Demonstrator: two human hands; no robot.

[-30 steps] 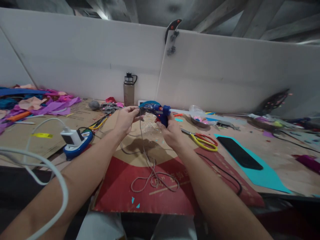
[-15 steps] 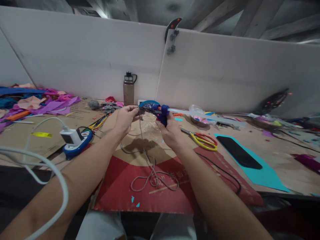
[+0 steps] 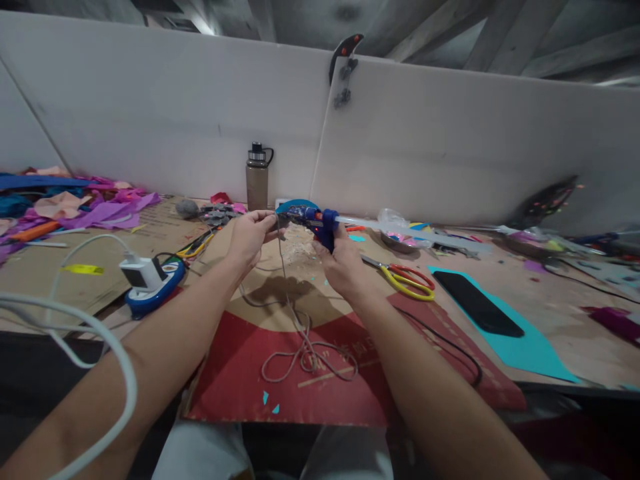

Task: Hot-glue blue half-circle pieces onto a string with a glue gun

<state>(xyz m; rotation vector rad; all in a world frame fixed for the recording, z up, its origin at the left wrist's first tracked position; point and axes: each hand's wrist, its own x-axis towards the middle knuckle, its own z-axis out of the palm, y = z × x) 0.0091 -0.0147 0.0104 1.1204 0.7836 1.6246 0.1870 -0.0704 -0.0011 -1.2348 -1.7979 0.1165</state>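
Observation:
My right hand [image 3: 343,263] grips a blue glue gun [image 3: 323,223] with a clear glue stick [image 3: 365,223] sticking out of its back; the nozzle points left. My left hand [image 3: 253,233] pinches a thin grey cord [image 3: 295,320] and a small blue curved piece [image 3: 295,208] right at the nozzle. The cord hangs down from my fingers and lies in loose loops on the red and tan cardboard [image 3: 240,380] in front of me.
Yellow and red scissors [image 3: 407,280] lie right of my right hand. A black phone [image 3: 475,303] rests on a teal sheet [image 3: 530,343]. A white charger on a blue power strip [image 3: 150,283] sits left. A water bottle [image 3: 257,177] stands by the white wall. Paper scraps [image 3: 90,210] pile far left.
Both hands stay almost still. The glue gun shifted slightly, and its glue stick now shows more clearly toward the right.

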